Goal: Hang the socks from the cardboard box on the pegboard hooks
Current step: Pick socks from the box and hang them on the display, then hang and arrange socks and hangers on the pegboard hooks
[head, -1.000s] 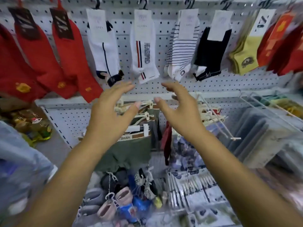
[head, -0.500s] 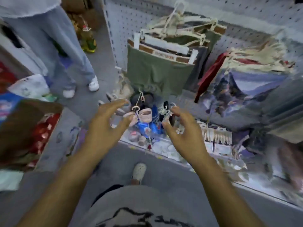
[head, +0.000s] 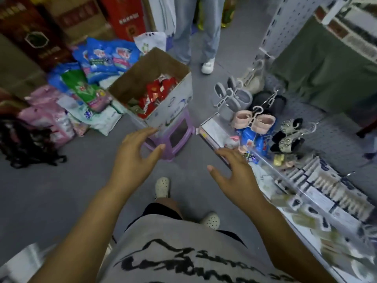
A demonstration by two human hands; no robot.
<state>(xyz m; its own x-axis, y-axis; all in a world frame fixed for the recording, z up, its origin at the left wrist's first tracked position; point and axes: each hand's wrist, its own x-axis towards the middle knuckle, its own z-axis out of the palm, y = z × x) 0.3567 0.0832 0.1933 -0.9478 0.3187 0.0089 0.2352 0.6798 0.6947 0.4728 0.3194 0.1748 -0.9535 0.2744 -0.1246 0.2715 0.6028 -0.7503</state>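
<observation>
Both hands are held out over the grey floor [head: 61, 190] and grasp nothing. The left hand [head: 132, 154] has its fingers spread and gently curved, thumb apart from the rest. The right hand [head: 234, 172] is likewise released, with fingers extended and the thumb pointing inward.

The cardboard box [head: 175, 107] stands ahead of the hands, open at the top, on a purple plastic stool [head: 173, 137]. Inside it lies a heap of packaged socks [head: 157, 94], mostly red, piled toward the near corner. In the view, the left hand's fingertips come just short of the box's lower near corner and overlap the stool's edge. Whether they touch the stool cannot be told. The right hand is farther from the box, off to its right, over the front edge of a low display shelf [head: 214, 137].

The white pegboard [head: 285, 27] rises on the right, well apart from both hands. On its lower part hang grey slippers [head: 234, 97], pink slippers [head: 255, 121] and studded black sandals [head: 287, 135]. Higher up hangs an olive garment [head: 326, 68].

Left of the box, bright bags of goods [head: 98, 64] lie heaped on the floor. Beyond the box stands another person in pale jeans [head: 206, 27] and a white shoe [head: 208, 67].
</observation>
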